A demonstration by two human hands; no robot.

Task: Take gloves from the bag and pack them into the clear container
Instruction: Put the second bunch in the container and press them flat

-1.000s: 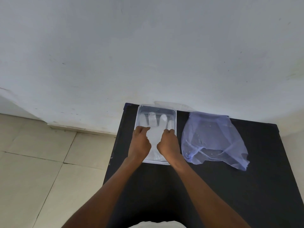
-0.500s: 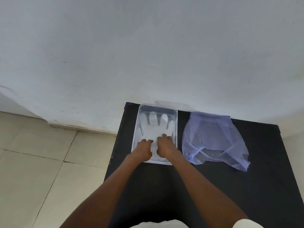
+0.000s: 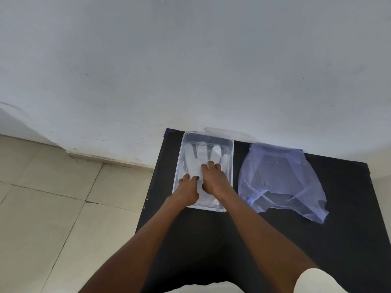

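Observation:
A clear rectangular container (image 3: 183, 144) stands at the far left of the black table (image 3: 317, 240). White translucent gloves (image 3: 202, 152) lie flat inside it, fingers pointing to the wall. My left hand (image 3: 187, 189) rests on the gloves near the container's near left corner, fingers spread. My right hand (image 3: 213, 178) presses flat on the gloves' palm area, a little farther in. Neither hand grips anything. A crumpled pale purple plastic bag (image 3: 279, 178) lies on the table right of the container.
A clear lid or plastic sheet (image 3: 224, 132) leans between the container and the white wall (image 3: 190, 60). The table's left edge drops to a tiled floor (image 3: 53, 208). Black tabletop stretches in front of the container and bag.
Both hands slid back toward the container's near end, then my right hand moved forward again over the gloves' palm. The bag and container have stayed in place.

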